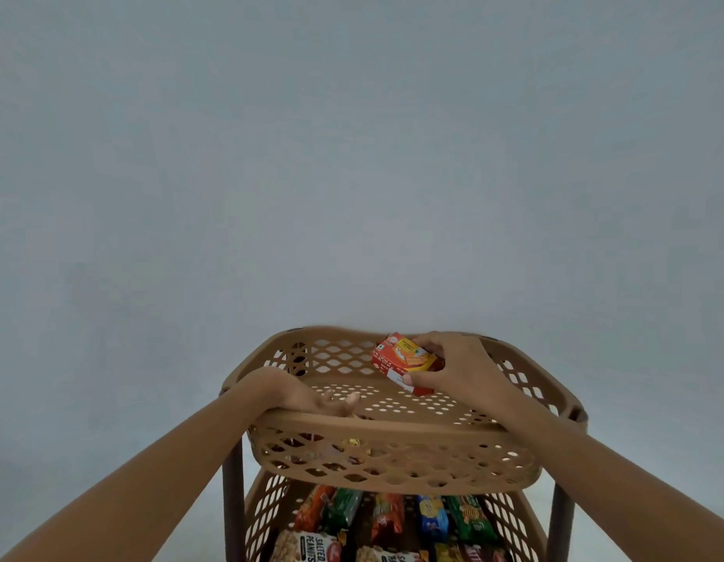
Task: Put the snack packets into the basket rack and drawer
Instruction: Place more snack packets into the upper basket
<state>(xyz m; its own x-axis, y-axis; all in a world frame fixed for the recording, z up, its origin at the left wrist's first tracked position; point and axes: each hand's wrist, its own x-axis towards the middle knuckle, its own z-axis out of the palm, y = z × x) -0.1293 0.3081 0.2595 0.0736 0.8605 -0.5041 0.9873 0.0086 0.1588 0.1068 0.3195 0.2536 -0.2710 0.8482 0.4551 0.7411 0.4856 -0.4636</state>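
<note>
Plain grey-blue wall (352,156) filled the background behind a tan perforated basket rack (393,423). Over the rack's top basket, toward its far right corner, the right hand (457,371) gripped a red-and-orange snack packet (405,361), thumb on the near edge and fingers curled over the far side, the packet tilted and held just above the basket floor. The left hand (332,401) reached over the top basket's left rim and lay inside near the front wall, fingers loosely spread and holding nothing that could be seen. Through the front lattice, some small wrapped items showed dimly. Below the top basket, the lower basket (267,517) held rows of snack packets, among them a salted peanuts packet (311,547).
</note>
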